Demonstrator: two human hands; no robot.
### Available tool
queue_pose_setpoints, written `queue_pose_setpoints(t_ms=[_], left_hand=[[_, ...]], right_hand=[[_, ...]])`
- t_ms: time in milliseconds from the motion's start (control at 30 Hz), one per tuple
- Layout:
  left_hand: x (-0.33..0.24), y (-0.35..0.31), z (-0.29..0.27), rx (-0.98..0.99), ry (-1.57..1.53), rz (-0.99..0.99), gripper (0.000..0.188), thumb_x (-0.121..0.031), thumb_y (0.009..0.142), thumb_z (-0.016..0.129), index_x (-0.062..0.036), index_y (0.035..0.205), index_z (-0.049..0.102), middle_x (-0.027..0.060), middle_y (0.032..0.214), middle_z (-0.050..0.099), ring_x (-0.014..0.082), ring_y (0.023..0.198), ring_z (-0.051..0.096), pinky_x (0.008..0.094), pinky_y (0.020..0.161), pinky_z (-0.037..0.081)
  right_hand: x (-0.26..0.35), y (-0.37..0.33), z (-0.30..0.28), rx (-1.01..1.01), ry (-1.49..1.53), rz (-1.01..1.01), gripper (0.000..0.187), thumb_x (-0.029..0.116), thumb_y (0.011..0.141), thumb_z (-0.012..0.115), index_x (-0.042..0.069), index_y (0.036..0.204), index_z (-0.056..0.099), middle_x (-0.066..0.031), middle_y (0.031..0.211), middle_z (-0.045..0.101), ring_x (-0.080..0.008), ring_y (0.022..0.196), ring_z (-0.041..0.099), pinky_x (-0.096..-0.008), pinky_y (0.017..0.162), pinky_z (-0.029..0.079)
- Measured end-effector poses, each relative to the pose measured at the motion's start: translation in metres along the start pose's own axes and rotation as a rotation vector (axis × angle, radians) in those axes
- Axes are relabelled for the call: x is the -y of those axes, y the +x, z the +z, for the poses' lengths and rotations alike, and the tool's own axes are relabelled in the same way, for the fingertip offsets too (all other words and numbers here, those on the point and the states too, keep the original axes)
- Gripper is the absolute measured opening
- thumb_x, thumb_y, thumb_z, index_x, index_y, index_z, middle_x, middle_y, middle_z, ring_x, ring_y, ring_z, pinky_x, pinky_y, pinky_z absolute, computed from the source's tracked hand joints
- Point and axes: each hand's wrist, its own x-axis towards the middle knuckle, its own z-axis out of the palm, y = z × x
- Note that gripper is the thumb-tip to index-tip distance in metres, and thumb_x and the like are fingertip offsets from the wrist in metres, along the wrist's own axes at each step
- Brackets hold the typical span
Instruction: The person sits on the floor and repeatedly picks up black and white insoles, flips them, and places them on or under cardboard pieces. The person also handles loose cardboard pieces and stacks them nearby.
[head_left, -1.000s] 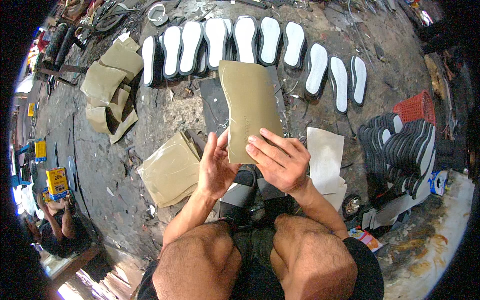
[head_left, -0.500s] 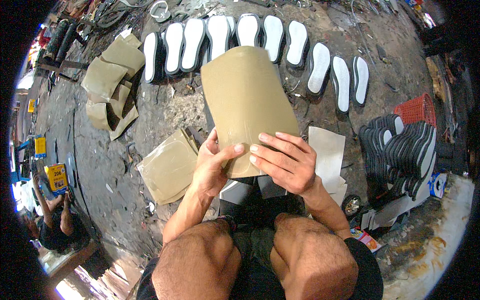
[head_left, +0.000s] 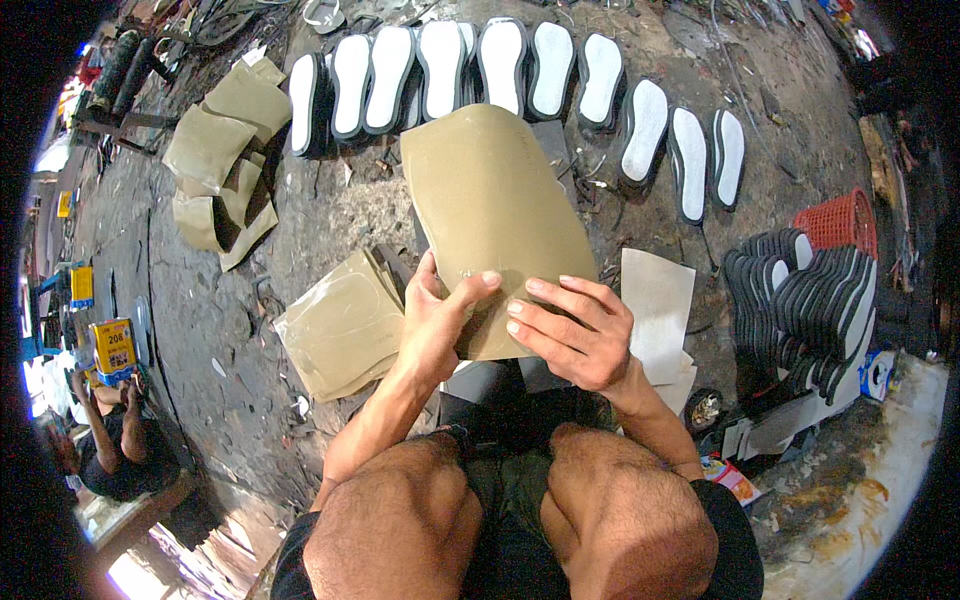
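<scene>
Head view: a tan sheet (head_left: 500,190) is held over the ground, just beyond the knees (head_left: 625,510). The left hand (head_left: 440,320) grips its near edge, thumb pressed on the face, the other fingers mostly hidden behind; the right hand (head_left: 580,335) grips the near right corner, fingers laid across the face, thumb out of sight. Left of the hands lies a stack of tan sheets (head_left: 340,325); to the right, pale sheets (head_left: 657,310). Farther out stand a row of white-topped soles (head_left: 443,75), dark stacked soles (head_left: 810,300) and a red basket (head_left: 838,225).
</scene>
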Motion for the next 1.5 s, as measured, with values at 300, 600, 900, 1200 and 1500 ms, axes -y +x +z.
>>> queue_pose_setpoints(t_ms=[300, 600, 900, 1200, 1500], left_hand=[[-0.003, -0.008, -0.012, 0.251, -0.226, -0.134, 0.087, -0.004, 0.077, 0.083, -0.0012, 0.151, 0.038, 0.0134, 0.137, 0.058, 0.0227, 0.123, 0.058, 0.0382, 0.105, 0.049], [-0.010, -0.019, -0.007, 0.316, 0.116, 0.023, 0.113, -0.002, 0.056, 0.090, -0.0022, 0.154, 0.035, 0.0085, 0.141, 0.055, 0.0218, 0.129, 0.053, 0.0376, 0.111, 0.043], [-0.004, -0.014, -0.007, 0.271, -0.215, -0.140, 0.065, -0.007, 0.090, 0.054, 0.0011, 0.152, 0.037, 0.0159, 0.141, 0.056, 0.0266, 0.126, 0.058, 0.0414, 0.106, 0.049], [-0.001, -0.005, -0.014, 0.147, -0.172, -0.116, 0.033, -0.015, 0.103, 0.054, 0.0047, 0.129, 0.059, 0.0139, 0.116, 0.069, 0.0193, 0.099, 0.070, 0.0333, 0.086, 0.059], [0.025, -0.008, -0.021, 0.269, -0.241, -0.006, 0.051, -0.003, 0.094, 0.068, 0.0001, 0.140, 0.046, 0.0186, 0.123, 0.066, 0.0251, 0.110, 0.068, 0.0377, 0.092, 0.058]], right_hand=[[-0.001, -0.015, 0.014, -0.176, 0.033, 0.133, 0.020, 0.010, 0.087, 0.066, 0.012, 0.105, 0.074, -0.0034, 0.115, 0.074, -0.0248, 0.110, 0.070, -0.0396, 0.091, 0.055], [0.004, -0.008, 0.005, -0.182, 0.031, 0.146, 0.029, 0.002, 0.081, 0.068, 0.009, 0.109, 0.073, -0.0062, 0.114, 0.074, -0.0274, 0.108, 0.070, -0.0393, 0.087, 0.056], [0.001, -0.008, 0.014, -0.171, 0.008, 0.213, 0.030, 0.000, 0.077, 0.071, 0.008, 0.105, 0.076, -0.0067, 0.110, 0.074, -0.0279, 0.105, 0.071, -0.0377, 0.082, 0.055], [0.004, -0.011, 0.014, -0.148, -0.050, 0.076, 0.026, 0.010, 0.084, 0.066, 0.014, 0.107, 0.076, -0.0014, 0.116, 0.074, -0.0235, 0.107, 0.068, -0.0362, 0.084, 0.055], [-0.012, -0.002, 0.011, -0.205, -0.070, 0.116, 0.022, 0.006, 0.082, 0.073, 0.008, 0.103, 0.072, -0.0085, 0.111, 0.074, -0.0304, 0.105, 0.071, -0.0407, 0.082, 0.059]])
